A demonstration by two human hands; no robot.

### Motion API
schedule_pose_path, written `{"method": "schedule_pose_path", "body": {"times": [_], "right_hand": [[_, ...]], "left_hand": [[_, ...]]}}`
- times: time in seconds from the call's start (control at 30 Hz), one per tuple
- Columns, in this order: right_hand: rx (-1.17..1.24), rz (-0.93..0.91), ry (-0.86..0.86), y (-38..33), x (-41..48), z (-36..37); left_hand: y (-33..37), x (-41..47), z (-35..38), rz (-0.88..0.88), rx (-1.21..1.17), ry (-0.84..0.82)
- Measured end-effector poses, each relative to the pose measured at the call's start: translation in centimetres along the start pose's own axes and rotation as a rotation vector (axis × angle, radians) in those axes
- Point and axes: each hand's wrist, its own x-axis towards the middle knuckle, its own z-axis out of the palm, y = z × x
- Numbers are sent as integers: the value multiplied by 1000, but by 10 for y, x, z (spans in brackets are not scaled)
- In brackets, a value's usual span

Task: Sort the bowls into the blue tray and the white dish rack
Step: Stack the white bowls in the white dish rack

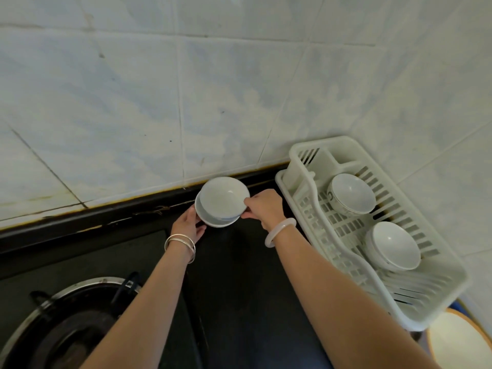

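- Gas burner (72, 326): one, at the left of the dark tabletop (239, 275), well apart from the work.
- Left hand (190, 222): its fingers curl round the left side of the lower bowl (213, 221), steadying it low by the wall.
- Stack: two bowls, the upper bowl (222, 195) tilted inside the lower.
- Right hand (263, 206): thumb and fingers pinch the upper bowl's right rim. My advice: hold the lower bowl down, tip the upper free, and lift it straight so the rims don't scrape.
- White dish rack (314, 187): one, just right of the hands, holding two bowls, the far bowl (351, 194) and the near bowl (394, 245), both open-side up.
- Blue tray (456, 306): only a sliver shows, with one orange-rimmed dish (452, 342), cut off.
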Motion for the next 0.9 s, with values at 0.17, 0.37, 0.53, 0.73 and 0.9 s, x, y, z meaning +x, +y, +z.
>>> {"method": "schedule_pose_path", "body": {"times": [0.17, 0.37, 0.53, 0.73, 0.9], "right_hand": [[-57, -1, 13, 3, -3, 12], [-116, -11, 8, 2, -2, 15], [-74, 36, -89, 4, -2, 9], [137, 132, -334, 0, -5, 11], [209, 104, -246, 7, -11, 9]], "left_hand": [[3, 4, -1, 2, 1, 7], [4, 5, -2, 29, 4, -15], [6, 7, -2, 35, 27, -19], [12, 2, 2, -11, -18, -10], [15, -9, 7, 5, 27, -9]]}}
